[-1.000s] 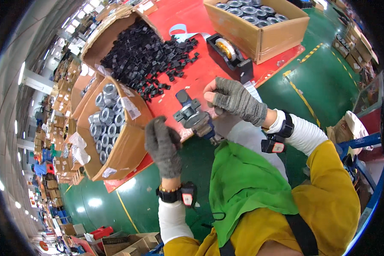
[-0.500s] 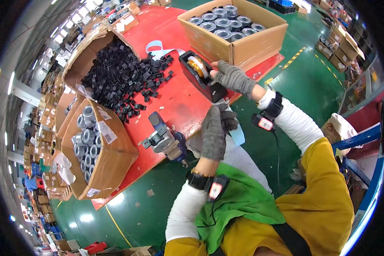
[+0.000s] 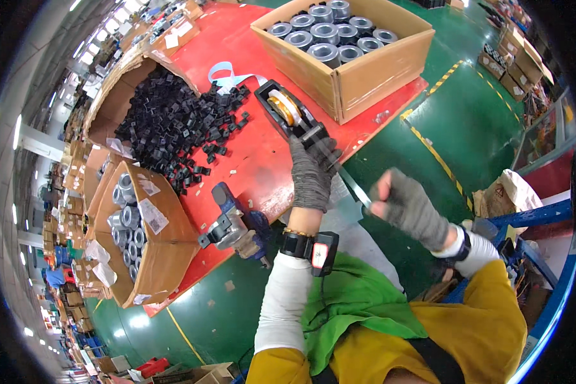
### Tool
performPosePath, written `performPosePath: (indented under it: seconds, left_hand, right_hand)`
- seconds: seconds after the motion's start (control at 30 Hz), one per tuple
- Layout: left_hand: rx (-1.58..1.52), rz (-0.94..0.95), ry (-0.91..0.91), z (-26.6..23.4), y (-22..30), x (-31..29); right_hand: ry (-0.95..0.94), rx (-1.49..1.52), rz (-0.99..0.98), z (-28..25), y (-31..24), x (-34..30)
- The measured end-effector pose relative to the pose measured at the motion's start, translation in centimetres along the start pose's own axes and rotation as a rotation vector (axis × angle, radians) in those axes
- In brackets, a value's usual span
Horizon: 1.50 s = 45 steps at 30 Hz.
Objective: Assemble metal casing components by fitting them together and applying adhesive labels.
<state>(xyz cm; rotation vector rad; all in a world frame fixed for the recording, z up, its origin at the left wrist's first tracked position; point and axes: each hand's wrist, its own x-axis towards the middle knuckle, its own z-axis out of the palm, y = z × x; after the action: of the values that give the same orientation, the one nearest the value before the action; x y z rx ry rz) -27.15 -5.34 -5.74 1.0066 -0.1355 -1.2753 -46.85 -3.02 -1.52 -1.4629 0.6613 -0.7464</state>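
Observation:
My left hand (image 3: 310,176), in a grey fingerless glove, grips the front end of a black tape dispenser (image 3: 276,121), thumb on one side and fingers on the other. An orange-cored tape roll (image 3: 285,107) sits in the dispenser. From its front a narrow strip of clear tape (image 3: 355,187) runs tight past the table edge to my right hand (image 3: 411,211). The right hand is closed, pinching the tape's end between thumb and fingers. A small blue and grey bench vise (image 3: 233,224) stands at the table edge, left of my left hand.
The red table (image 3: 262,173) carries a carton of ringed metal cylinders (image 3: 339,77) at the far right. A tipped carton spills black plastic pieces (image 3: 173,121) on the left. Nearer stands another carton (image 3: 166,246) of metal cylinders. A light-blue strip (image 3: 223,73) lies behind the dispenser.
My right hand has left the dispenser's side and moved right and nearer, drawing tape out. My left hand has moved forward onto the dispenser's front end.

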Motion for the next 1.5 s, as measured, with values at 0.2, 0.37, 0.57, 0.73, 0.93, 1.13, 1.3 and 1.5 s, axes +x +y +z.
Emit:
performPosePath:
  seconds: [0.2, 0.37, 0.57, 0.73, 0.93, 1.13, 1.3, 1.5]
  left_hand:
    - [0.067, -0.140, -0.028, 2.0, 1.3, 0.0]
    - [0.057, -0.158, -0.012, 2.1, 0.9, 0.8]
    - [0.084, -0.095, -0.022, 1.6, 0.2, 1.4]
    - [0.127, -0.084, -0.052, 1.1, 0.5, 0.8]
    - [-0.014, -0.106, -0.084, 0.8, -0.3, -0.9]
    - [-0.212, -0.219, -0.048, 0.0, -1.3, 0.4]
    - [0.188, 0.105, -0.368, -0.4, -1.4, -3.3]
    - [0.788, 0.778, -0.522, -0.7, 8.9, -16.1]
  right_hand:
    - [0.038, -0.082, 0.109, -1.3, 2.4, -2.8]
    - [0.074, -0.031, 0.068, -1.3, 2.2, -2.9]
    - [0.055, -0.074, 0.041, -1.0, 3.0, -2.9]
    - [0.050, -0.222, 0.081, -1.1, 4.1, -3.0]
    - [0.143, -0.239, 0.080, -1.2, 5.4, -3.1]
    - [0.180, -0.214, 0.024, 0.9, 6.5, -2.7]
    - [0.150, -0.176, 0.000, 1.1, 4.8, -4.8]
    - [-0.096, 0.145, 0.094, 5.0, 0.7, -6.4]
